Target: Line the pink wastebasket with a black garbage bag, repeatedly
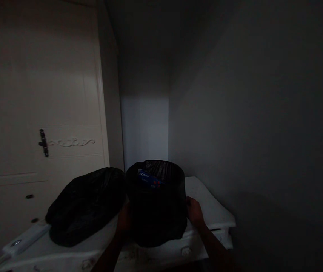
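Open black bag held at both sides on a white dresser

Lettering first: the blue packet (149, 180) in the mouth of the open bag (158, 215) carries pale print and small red marks; from where I stand, the print is too small and dim to read with certainty.

The open bag stands on the white dresser (206, 202), near its front edge. Its mouth points upward; its long axis is roughly upright. It is black, broad and rounded, with a wide oval rim and shiny creases inside. The packet lies slanted within, its right end lower.

The right hand (194, 211) is at the bag's right side, fingers curled in; I cannot tell whether they pinch the plastic. The left hand (124, 218) is at the left side, its fingers lost in shadow; its grip cannot be determined.

A slumped black bag (86, 207) lies just beside, to the left.
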`<action>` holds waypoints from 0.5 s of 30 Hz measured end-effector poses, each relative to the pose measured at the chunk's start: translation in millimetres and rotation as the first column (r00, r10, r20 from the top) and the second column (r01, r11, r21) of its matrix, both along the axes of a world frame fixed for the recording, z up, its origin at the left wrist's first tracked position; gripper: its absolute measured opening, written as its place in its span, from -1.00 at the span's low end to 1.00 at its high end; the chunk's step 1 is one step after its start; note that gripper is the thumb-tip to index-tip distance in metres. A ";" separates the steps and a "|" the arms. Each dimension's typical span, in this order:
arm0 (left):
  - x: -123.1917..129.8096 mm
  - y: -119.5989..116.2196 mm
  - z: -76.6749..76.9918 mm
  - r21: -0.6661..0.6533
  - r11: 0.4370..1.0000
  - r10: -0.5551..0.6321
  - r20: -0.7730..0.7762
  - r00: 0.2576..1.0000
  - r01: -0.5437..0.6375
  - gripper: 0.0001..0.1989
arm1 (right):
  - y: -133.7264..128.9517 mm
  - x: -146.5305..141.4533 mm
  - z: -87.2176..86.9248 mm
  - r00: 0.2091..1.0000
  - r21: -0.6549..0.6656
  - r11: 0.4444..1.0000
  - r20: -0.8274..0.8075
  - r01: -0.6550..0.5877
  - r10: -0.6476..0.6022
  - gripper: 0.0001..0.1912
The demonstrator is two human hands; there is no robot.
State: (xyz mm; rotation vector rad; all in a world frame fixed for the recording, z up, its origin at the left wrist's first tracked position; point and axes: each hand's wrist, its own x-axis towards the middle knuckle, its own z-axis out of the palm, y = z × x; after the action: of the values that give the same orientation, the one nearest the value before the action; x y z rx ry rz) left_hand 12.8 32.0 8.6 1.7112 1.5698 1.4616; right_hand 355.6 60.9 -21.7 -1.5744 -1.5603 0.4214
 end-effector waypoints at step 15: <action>1.7 -1.5 2.6 0.054 0.997 0.052 -0.062 0.997 -0.049 -0.69 | -2.3 1.0 3.6 1.000 -0.010 1.000 0.001 -0.022 0.022 -0.65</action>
State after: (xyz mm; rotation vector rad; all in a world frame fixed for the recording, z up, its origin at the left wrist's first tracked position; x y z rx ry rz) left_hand 14.6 30.5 11.2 1.7759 1.6319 1.4995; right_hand 356.6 58.6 -18.1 -1.5667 -1.5800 0.4406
